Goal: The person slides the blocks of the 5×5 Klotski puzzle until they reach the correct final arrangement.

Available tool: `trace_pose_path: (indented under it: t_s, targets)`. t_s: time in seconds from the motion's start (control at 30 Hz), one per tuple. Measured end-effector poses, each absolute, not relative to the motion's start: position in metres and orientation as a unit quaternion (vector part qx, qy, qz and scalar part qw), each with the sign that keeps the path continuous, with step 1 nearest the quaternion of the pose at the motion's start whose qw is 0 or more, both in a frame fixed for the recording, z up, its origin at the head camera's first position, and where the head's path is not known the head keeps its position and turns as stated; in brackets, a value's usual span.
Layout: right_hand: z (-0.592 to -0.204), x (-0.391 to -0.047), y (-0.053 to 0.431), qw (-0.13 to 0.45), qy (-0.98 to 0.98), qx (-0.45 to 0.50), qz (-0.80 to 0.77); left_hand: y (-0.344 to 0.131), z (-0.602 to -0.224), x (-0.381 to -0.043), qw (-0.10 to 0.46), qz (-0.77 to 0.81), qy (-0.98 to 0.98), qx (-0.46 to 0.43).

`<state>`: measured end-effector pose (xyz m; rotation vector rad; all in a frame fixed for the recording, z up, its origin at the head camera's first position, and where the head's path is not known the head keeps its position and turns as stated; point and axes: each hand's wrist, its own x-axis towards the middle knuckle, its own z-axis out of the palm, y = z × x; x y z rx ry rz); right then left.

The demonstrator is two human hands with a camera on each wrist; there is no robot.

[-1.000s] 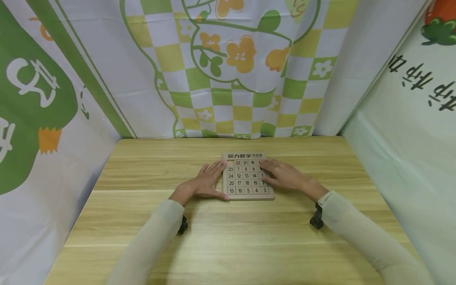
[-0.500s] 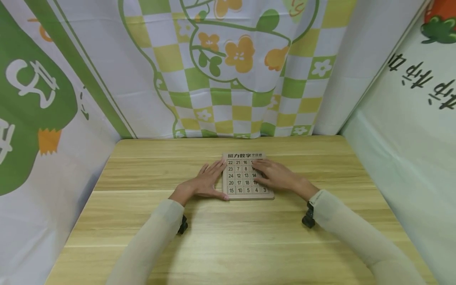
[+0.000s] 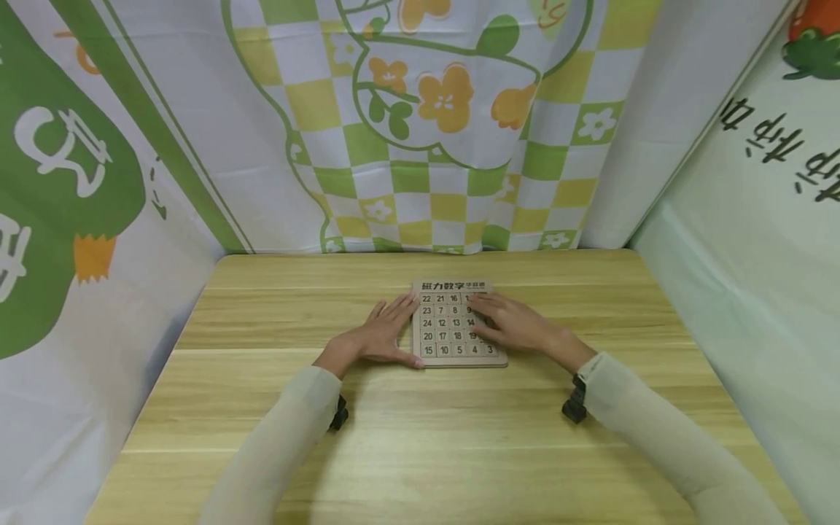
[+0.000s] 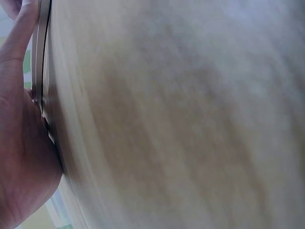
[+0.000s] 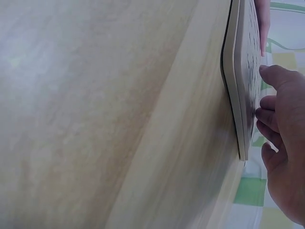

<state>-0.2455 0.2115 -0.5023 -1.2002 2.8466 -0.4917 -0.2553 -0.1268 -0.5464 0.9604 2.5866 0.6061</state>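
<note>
We see soft light, the table (image 3: 426, 441) shining palely on our side of the left hand (image 3: 379, 339) and right hand (image 3: 518, 323); the wrist views are dimmer, blurred, with glare well apart from either.

Tabletop (image 3: 433, 445) looks smooth wood-grain w/ some sheen from where I stand. Number board (image 3: 459, 362): matt, wood-like, incl. tiles (image 3: 442, 323). Backdrop (image 3: 429, 176) = creased cloth; sleeves (image 3: 289, 419), matt fabric; wrist gear (image 3: 574, 410), blk plastic-looking.

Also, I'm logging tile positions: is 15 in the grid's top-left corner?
No, tile 22 fills that corner, while tile 15 sits bottom-left.
</note>
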Motion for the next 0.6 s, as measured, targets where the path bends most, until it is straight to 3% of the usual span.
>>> trace_pose_path:
  t_s: [0.3, 0.6]
  targets:
    - [-0.495, -0.237, 0.221, -0.014, 0.902, -0.402, -0.155, -0.127, -0.550, -0.257, 0.150, 0.207, 0.907, 0.336]
    - [-0.491, -0.218, 0.237, 0.013, 0.909, -0.386, -0.157, -0.127, -0.550, -0.256, 0.156, 0.213, 0.905, 0.332]
